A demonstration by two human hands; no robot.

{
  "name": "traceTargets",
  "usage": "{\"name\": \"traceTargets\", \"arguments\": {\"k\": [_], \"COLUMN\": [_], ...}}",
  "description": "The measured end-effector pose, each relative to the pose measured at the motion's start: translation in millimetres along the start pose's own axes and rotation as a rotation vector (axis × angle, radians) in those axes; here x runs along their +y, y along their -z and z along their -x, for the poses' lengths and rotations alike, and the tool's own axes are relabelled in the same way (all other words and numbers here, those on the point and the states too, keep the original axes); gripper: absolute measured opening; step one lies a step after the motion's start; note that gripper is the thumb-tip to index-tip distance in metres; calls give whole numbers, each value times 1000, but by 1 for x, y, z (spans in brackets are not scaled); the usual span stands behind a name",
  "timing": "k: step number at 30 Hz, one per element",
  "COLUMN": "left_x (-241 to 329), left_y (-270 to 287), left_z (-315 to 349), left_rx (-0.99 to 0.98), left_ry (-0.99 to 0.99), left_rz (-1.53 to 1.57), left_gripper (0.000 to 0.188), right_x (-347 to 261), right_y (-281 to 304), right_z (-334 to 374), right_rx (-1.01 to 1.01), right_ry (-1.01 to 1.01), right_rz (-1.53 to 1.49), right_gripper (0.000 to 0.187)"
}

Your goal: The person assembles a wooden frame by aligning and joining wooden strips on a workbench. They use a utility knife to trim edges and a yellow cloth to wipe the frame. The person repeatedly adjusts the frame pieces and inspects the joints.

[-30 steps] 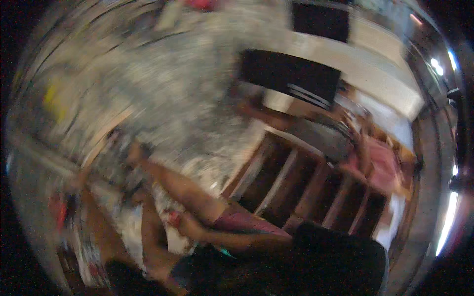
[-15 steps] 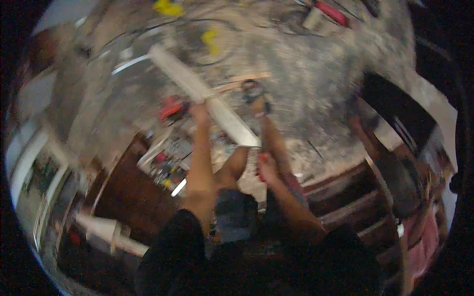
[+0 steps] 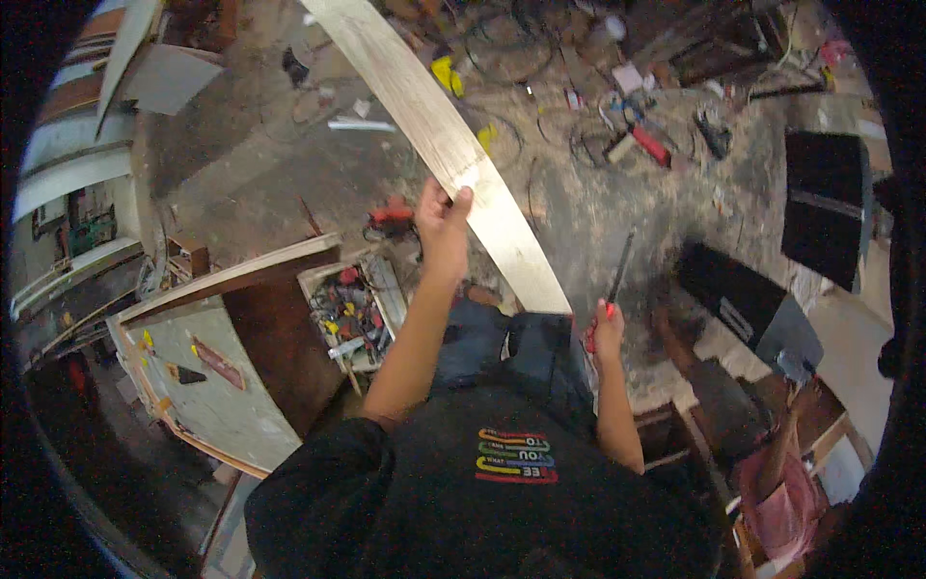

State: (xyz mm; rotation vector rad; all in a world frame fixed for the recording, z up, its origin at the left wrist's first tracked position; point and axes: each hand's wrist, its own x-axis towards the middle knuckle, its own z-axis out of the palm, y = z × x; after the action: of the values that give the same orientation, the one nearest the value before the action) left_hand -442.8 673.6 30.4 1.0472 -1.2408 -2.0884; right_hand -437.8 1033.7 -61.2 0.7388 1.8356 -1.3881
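Observation:
A long pale wooden plank (image 3: 516, 256) slants from the top of the view down to my lap, its squared near end by my dark trousers. My left hand (image 3: 446, 230) grips the plank's left edge partway along, thumb on the upper face. To the right of the plank's near end, my right hand (image 3: 608, 333) is closed round the red handle of a tool with a long, narrow dark blade (image 3: 623, 262). The blade points up and away, apart from the wood; its exact kind is hard to make out.
An open box of mixed tools (image 3: 394, 307) stands left of my knees, beside a wooden cabinet (image 3: 265, 352). A red power tool (image 3: 391, 217) lies beyond it. Cables and a red-handled tool (image 3: 651, 147) litter the far floor. At right are black panels (image 3: 825, 207) and a co-worker's leg (image 3: 709, 376).
The plank and my left hand have risen nearer to me. My right hand has moved right with the red-handled tool, away from the plank's end. My view has shifted too.

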Motion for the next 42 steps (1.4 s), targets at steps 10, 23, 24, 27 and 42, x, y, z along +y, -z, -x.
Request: {"name": "traceTargets", "arguments": {"k": [10,23,24,27,42], "left_x": [130,343,369,443,12], "left_y": [27,118,108,89,127], "left_z": [-72,-68,-54,63,359], "left_rx": [562,923,860,713,1070], "left_ry": [-624,-230,-309,-531,-268], "left_rz": [-195,-1798,-1835,-1948,-916], "left_gripper": [33,59,59,58,58], "right_x": [6,-224,-264,-364,-197], "right_y": [86,125,114,83,-63], "right_z": [-10,-40,-33,-23,9], "right_rx": [-153,-181,-175,-231,-607], "right_ry": [253,574,568,859,711], "right_rz": [192,871,847,799,883], "right_gripper": [23,24,26,34,27]}}
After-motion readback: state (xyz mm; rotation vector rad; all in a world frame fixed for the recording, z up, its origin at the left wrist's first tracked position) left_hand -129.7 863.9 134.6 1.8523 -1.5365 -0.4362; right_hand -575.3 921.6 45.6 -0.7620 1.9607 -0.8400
